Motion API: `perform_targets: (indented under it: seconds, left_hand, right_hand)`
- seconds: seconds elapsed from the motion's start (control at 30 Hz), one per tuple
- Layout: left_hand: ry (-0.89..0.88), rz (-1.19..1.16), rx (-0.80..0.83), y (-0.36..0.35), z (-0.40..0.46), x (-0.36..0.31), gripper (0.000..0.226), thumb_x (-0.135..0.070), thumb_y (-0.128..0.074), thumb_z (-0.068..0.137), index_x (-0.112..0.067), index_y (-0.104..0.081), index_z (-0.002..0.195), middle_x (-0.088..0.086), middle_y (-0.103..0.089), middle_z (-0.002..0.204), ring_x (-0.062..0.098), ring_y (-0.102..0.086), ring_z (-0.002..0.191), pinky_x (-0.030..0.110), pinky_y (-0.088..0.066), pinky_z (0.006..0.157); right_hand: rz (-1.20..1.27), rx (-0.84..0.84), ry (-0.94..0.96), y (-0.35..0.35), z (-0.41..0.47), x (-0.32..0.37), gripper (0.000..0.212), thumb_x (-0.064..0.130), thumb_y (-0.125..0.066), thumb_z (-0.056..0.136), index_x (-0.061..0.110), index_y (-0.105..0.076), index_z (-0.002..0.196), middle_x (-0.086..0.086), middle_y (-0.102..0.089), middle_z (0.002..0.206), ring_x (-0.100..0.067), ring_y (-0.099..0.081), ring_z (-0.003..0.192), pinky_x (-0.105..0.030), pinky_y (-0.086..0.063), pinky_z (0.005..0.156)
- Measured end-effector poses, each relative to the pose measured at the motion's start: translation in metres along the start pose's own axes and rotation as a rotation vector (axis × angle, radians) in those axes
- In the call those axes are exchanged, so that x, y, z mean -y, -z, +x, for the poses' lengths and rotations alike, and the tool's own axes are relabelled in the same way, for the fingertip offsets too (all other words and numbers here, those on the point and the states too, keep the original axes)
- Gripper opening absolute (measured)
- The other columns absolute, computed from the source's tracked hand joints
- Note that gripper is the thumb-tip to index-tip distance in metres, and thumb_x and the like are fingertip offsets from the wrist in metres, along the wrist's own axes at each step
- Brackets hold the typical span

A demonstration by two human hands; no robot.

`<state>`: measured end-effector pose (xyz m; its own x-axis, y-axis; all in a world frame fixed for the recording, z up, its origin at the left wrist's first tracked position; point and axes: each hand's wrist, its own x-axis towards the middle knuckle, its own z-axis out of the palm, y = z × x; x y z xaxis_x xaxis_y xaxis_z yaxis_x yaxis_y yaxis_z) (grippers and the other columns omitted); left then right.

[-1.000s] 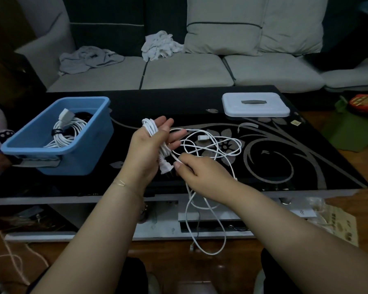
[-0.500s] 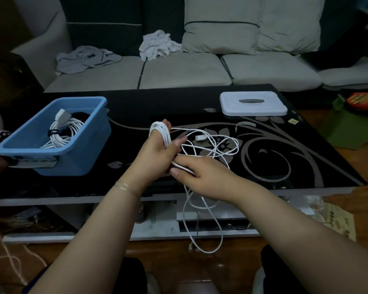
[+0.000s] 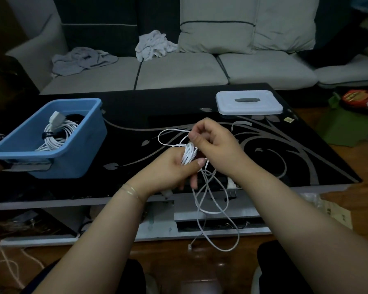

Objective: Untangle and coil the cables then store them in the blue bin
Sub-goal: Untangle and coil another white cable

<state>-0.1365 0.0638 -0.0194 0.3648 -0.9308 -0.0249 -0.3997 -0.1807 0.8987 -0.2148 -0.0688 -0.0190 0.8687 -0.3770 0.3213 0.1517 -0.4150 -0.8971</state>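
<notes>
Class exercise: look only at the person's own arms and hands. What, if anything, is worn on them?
Both forearms are bare, with no sleeves in view. The left wrist carries a thin, pale bracelet. No gloves, watch or rings can be made out on the left hand or right hand. The fingernails look short and unpainted.

The thin cable (image 3: 188,155) wound round my left hand (image 3: 168,172) is plain white. At ten o'clock, the rectangular plastic bin (image 3: 72,153) is light blue, with a white coiled cord (image 3: 55,136) inside. The glossy table top (image 3: 263,149) is black with grey swirls and leaves. At one o'clock, the flat plastic lid (image 3: 249,102) is white with a grey handle.
</notes>
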Motion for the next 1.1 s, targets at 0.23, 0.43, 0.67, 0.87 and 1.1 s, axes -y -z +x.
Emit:
perform_targets:
  seconds: [0.23, 0.43, 0.67, 0.87, 1.1]
  left_hand:
    - [-0.071, -0.133, 0.007, -0.002, 0.002, 0.003, 0.033, -0.038, -0.044, 0.099, -0.014, -0.067, 0.099, 0.001, -0.048, 0.044, 0.014, -0.042, 0.037, 0.032, -0.046, 0.054]
    - [-0.058, -0.384, 0.043, -0.002, -0.001, 0.005, 0.038, -0.036, -0.042, 0.093, -0.007, -0.063, 0.106, 0.008, -0.075, 0.086, 0.013, -0.067, 0.058, 0.030, -0.055, 0.068]
    - [-0.069, -0.469, 0.066, -0.003, -0.003, 0.011, 0.039, -0.039, -0.039, 0.098, -0.012, -0.066, 0.109, 0.011, -0.073, 0.107, 0.007, -0.059, 0.052, 0.026, -0.049, 0.055]
    - [-0.110, -0.671, 0.001, -0.002, 0.000, 0.009, 0.039, -0.031, -0.040, 0.095, -0.010, -0.067, 0.114, 0.011, -0.073, 0.101, 0.003, -0.035, 0.043, 0.016, -0.036, 0.045]
    - [-0.087, -0.907, -0.107, -0.003, 0.003, 0.000, 0.035, -0.013, -0.047, 0.089, -0.004, -0.059, 0.120, 0.011, -0.074, 0.095, 0.000, -0.032, 0.035, 0.013, -0.030, 0.040]
  right_hand:
    - [0.277, 0.036, -0.154, 0.002, 0.005, -0.003, 0.015, 0.017, -0.052, 0.097, 0.013, -0.053, 0.082, -0.008, -0.052, 0.063, -0.005, -0.041, 0.040, -0.014, -0.034, 0.041]
    - [0.387, 0.002, -0.202, -0.004, 0.005, -0.006, 0.013, 0.023, -0.058, 0.092, 0.013, -0.055, 0.084, 0.004, -0.056, 0.057, -0.007, -0.048, 0.051, -0.016, -0.042, 0.050]
    - [0.413, 0.034, -0.300, -0.006, 0.005, -0.010, 0.029, 0.038, -0.062, 0.081, 0.011, -0.053, 0.077, 0.002, -0.054, 0.054, -0.006, -0.049, 0.048, -0.015, -0.042, 0.049]
    - [0.731, 0.133, -0.386, -0.003, 0.005, -0.011, 0.024, 0.005, -0.042, 0.099, 0.012, -0.049, 0.076, 0.004, -0.059, 0.057, -0.005, -0.054, 0.054, -0.014, -0.047, 0.057]
    - [0.288, 0.086, -0.327, -0.013, 0.002, -0.020, 0.023, 0.018, -0.048, 0.099, 0.010, -0.057, 0.079, 0.000, -0.042, 0.051, -0.013, -0.041, 0.047, -0.026, -0.033, 0.049]
